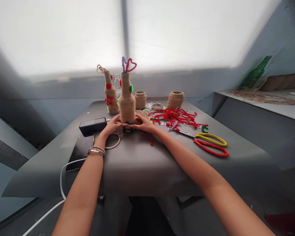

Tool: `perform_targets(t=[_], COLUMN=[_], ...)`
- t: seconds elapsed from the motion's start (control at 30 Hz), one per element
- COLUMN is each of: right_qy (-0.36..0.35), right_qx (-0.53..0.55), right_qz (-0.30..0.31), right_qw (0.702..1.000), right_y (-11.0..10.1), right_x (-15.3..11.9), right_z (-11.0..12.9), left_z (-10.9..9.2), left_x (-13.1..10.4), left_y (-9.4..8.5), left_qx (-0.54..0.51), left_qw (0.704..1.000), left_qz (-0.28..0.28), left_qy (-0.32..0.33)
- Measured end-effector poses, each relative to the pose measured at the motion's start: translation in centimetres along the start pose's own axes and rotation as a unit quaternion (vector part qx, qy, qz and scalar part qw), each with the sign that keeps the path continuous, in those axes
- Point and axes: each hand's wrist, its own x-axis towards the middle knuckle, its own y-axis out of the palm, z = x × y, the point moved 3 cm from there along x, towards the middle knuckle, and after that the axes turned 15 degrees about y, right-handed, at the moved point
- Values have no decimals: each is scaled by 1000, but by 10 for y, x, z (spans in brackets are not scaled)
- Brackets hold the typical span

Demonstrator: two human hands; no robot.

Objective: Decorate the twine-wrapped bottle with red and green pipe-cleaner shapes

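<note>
My left hand [113,125] and right hand [144,124] flank the foot of the upright twine-wrapped bottle [127,105], midway across the grey table [137,160], probably to steady it and the dark green pipe cleaner [128,129] there. My fingers curve, partly spread, clamped on its base from both sides, thumbs nearly meeting in front.

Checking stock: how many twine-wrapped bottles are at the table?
2: the nearer bottle between the left hand and right hand; the star-decorated bottle behind, leftward.
</note>
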Motion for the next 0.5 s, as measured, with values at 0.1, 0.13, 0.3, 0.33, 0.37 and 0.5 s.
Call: perform_targets(t=[0.1, 0.13, 0.3, 0.33, 0.37, 0.5], right_qy=[12, 13, 9, 8, 7, 9], right_qx=[1, -8, -39, -42, -45, -54], right_qz=[-3, -14, -54, -55, -55, -57], right_qw=[1000, 1000, 998, 998, 997, 997], right_y=[-1, -2, -2, -1, -1, -1], right_x=[1, 2, 4, 4, 4, 2], right_z=[-3, -4, -8, -8, -8, -6], left_z=[-2, -4, -9, -10, -10, -12], left_x=[-1, -1, -4, -5, -5, -6], left_y=[0, 0, 1, 1, 1, -2], left_qx=[9, 13, -6, -17, -28, -54], left_qw=[1000, 1000, 1000, 999, 999, 997], left_qz=[3, 4, 9, 10, 12, 18], left_qy=[-1, -1, -22, -31, -39, -51])
